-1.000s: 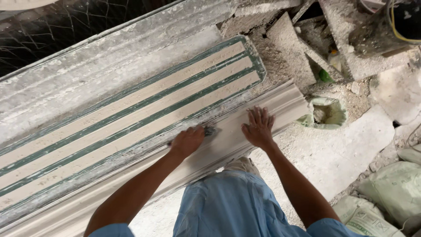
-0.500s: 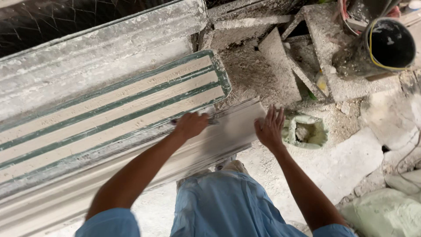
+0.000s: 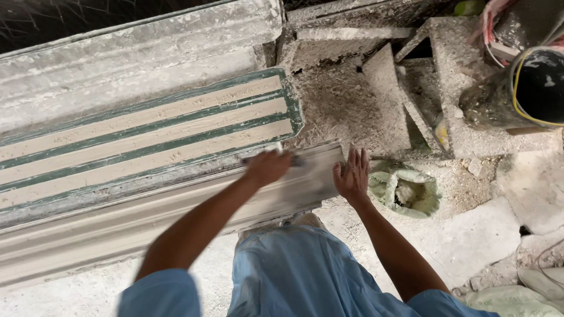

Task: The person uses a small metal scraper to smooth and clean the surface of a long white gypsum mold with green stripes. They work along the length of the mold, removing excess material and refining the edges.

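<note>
Plaster cornice strip (image 3: 176, 217), lying beside the green-striped mould (image 3: 147, 135), probably stiff yet brittle and best supported along its length; left hand (image 3: 267, 167) clenched on a blurred tool, right hand (image 3: 351, 176) flat, fingers spread, at its end.

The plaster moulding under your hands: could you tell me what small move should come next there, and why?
Probably draw the left hand, closed on a small tool, back along the plaster moulding away from its end. The hand sits almost at the end of the strip, so little length remains ahead. The right hand lies flat there, apparently steadying it, and should likely stay put.
</note>
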